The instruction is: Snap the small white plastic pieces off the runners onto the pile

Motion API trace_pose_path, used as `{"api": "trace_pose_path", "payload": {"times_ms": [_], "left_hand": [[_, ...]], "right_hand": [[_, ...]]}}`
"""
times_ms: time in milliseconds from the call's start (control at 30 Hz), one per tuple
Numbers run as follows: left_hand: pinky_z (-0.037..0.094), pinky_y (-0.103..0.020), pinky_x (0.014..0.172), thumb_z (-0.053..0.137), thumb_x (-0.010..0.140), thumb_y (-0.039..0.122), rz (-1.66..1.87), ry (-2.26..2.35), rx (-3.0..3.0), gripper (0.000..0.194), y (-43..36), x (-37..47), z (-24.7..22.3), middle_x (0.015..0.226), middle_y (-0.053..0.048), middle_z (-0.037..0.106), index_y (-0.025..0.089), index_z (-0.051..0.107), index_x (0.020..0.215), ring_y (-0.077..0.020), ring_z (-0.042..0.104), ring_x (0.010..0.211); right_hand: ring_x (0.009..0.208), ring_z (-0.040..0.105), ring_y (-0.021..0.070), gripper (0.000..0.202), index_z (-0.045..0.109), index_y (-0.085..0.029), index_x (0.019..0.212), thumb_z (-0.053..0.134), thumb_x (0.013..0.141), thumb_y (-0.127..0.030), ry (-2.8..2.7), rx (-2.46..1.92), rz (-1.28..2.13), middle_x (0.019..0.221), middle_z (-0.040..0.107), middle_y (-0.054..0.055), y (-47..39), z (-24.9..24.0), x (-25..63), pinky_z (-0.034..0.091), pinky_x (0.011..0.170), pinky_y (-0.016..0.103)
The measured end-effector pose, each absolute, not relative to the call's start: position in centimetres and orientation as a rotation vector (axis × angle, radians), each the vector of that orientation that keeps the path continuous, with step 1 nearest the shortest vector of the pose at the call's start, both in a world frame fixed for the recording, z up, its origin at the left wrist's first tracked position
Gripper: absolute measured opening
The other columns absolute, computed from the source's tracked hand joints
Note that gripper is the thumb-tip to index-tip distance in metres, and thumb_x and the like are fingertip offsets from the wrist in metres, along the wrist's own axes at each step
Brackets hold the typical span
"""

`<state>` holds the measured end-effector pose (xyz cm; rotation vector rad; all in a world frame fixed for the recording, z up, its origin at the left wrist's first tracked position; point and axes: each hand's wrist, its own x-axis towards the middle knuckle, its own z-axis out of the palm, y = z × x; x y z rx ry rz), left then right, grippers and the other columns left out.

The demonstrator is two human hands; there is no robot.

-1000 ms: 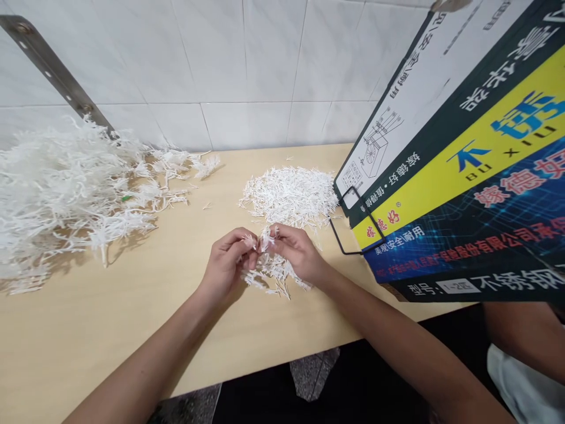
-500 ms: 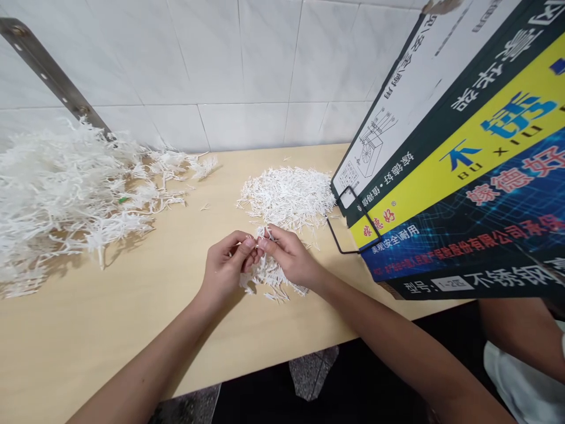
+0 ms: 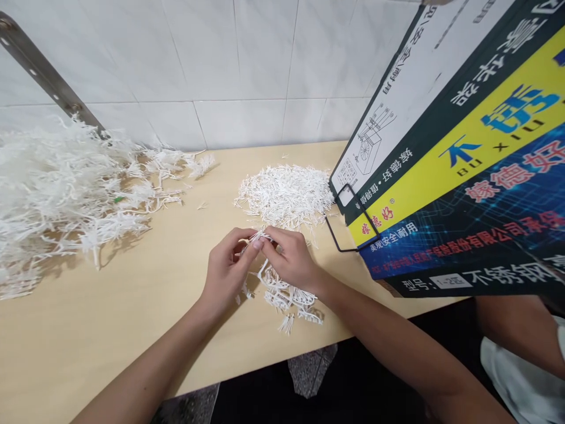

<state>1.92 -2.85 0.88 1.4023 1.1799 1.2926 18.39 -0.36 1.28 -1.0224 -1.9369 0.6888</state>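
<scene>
Pinching right now: both hands, fingertips to fingertips, on a little bunch of white twiggy bits
Left hand: thumb pressed in on the bunch, other fingers curled behind it, so can't really tell what they're doing
Right hand: thumb and fingers closed on the same bunch, right up against the left thumb
Under the hands: a small loose heap of white bits on the bench, partly covered by the right hand
Middle pile: a bigger spread of short white pieces, just past the hands
Left pile: big tangly mound of branching white stuff with a tiny green speck in it
Box: big printed carton on the right, yellow and blue stripes, with a black wire loop at its near corner
Back: pale tiled wall, metal bracket slanting down behind the mound
Neighbor: somebody else's bare arm at the right edge, below the carton
</scene>
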Motion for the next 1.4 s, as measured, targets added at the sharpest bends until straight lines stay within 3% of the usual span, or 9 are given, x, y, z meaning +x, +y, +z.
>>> {"api": "trace_pose_path", "payload": {"times_ms": [133, 267, 400, 600, 833, 1033, 1167, 1267, 1400], "left_hand": [[0.032, -0.023, 0.051, 0.070, 0.091, 0.038, 1.286, 1.182, 1.290, 0.020, -2.2, 1.6, 0.9, 0.069, 0.000, 0.058, 0.019, 0.073, 0.085, -0.0097, 0.044, 0.057], [0.024, -0.021, 0.046, 0.079, 0.081, 0.037, 1.176, 0.911, 0.992, 0.025, -1.8, 1.4, 1.0, 0.062, -0.001, 0.060, 0.015, 0.069, 0.074, -0.0056, 0.034, 0.047], [0.028, -0.018, 0.047, 0.085, 0.075, 0.036, 1.154, 0.806, 0.822, 0.027, -2.2, 1.7, 1.0, 0.050, 0.002, 0.054, 0.014, 0.068, 0.073, -0.0055, 0.039, 0.045], [0.027, -0.014, 0.044, 0.086, 0.075, 0.032, 1.182, 0.774, 0.714, 0.026, -2.5, 2.1, 0.7, 0.048, 0.004, 0.050, 0.015, 0.067, 0.076, -0.0032, 0.036, 0.042], [0.023, -0.013, 0.040, 0.085, 0.074, 0.029, 1.176, 0.693, 0.627, 0.027, -2.5, 1.9, 0.1, 0.047, 0.006, 0.042, 0.015, 0.062, 0.073, -0.0033, 0.037, 0.040], [0.031, -0.015, 0.039, 0.081, 0.075, 0.023, 1.288, 0.564, 0.518, 0.026, -1.5, 0.8, 1.0, 0.066, 0.005, 0.049, 0.017, 0.055, 0.076, -0.0009, 0.029, 0.040], [0.026, -0.014, 0.037, 0.071, 0.090, 0.046, 1.252, 0.701, 0.506, 0.041, -1.1, 1.2, 1.0, 0.062, 0.006, 0.042, 0.017, 0.050, 0.070, -0.0018, 0.026, 0.040], [0.025, -0.016, 0.037, 0.064, 0.089, 0.065, 1.257, 0.800, 0.646, 0.049, -1.4, 2.0, 0.8, 0.066, 0.004, 0.050, 0.017, 0.059, 0.080, -0.0027, 0.031, 0.040], [0.027, -0.017, 0.040, 0.073, 0.085, 0.060, 1.272, 0.913, 0.981, 0.043, -2.3, 2.4, 0.8, 0.065, 0.003, 0.057, 0.019, 0.063, 0.089, -0.0045, 0.035, 0.042]], "right_hand": [[0.064, 0.041, 0.0126, 0.031, 0.042, -0.020, 0.066, 0.050, 0.096, -0.021, -1.956, -0.957, 0.773, 0.065, 0.044, -0.003, 0.1, 1.3, 18.5, 0.029, 0.064, 0.029], [0.070, 0.052, 0.0148, 0.024, 0.052, -0.019, 0.065, 0.049, 0.089, -0.018, -1.753, -0.725, 1.325, 0.068, 0.053, -0.001, 0.5, 1.5, 18.5, 0.038, 0.070, 0.030], [0.066, 0.054, 0.0154, 0.016, 0.057, -0.018, 0.068, 0.051, 0.082, -0.022, -1.480, -0.586, 1.781, 0.068, 0.059, 0.001, 0.9, 1.0, 18.5, 0.041, 0.067, 0.030], [0.063, 0.051, 0.0147, 0.014, 0.054, -0.019, 0.065, 0.054, 0.078, -0.024, -1.277, -0.596, 1.986, 0.067, 0.060, 0.002, 1.0, 0.2, 18.5, 0.040, 0.064, 0.028], [0.065, 0.052, 0.0172, 0.012, 0.058, -0.019, 0.064, 0.055, 0.074, -0.024, -1.183, -0.527, 2.066, 0.062, 0.055, 0.002, 1.3, -0.7, 18.0, 0.044, 0.066, 0.029], [0.062, 0.049, 0.0166, 0.024, 0.054, -0.020, 0.062, 0.049, 0.082, -0.031, -1.254, -0.389, 1.995, 0.067, 0.058, 0.005, 1.7, 0.2, 18.7, 0.043, 0.062, 0.031], [0.062, 0.052, 0.0161, 0.024, 0.057, -0.019, 0.065, 0.052, 0.085, -0.031, -1.332, -0.480, 1.887, 0.068, 0.062, 0.004, 1.6, 0.8, 18.5, 0.044, 0.064, 0.030], [0.060, 0.054, 0.0147, 0.025, 0.059, -0.018, 0.064, 0.056, 0.086, -0.029, -1.315, -0.653, 1.766, 0.062, 0.060, 0.002, 1.3, 0.9, 18.0, 0.042, 0.065, 0.029], [0.061, 0.052, 0.0137, 0.028, 0.059, -0.019, 0.064, 0.058, 0.089, -0.032, -1.424, -0.832, 1.569, 0.063, 0.058, -0.001, 1.0, 0.9, 18.0, 0.040, 0.064, 0.029]]}}
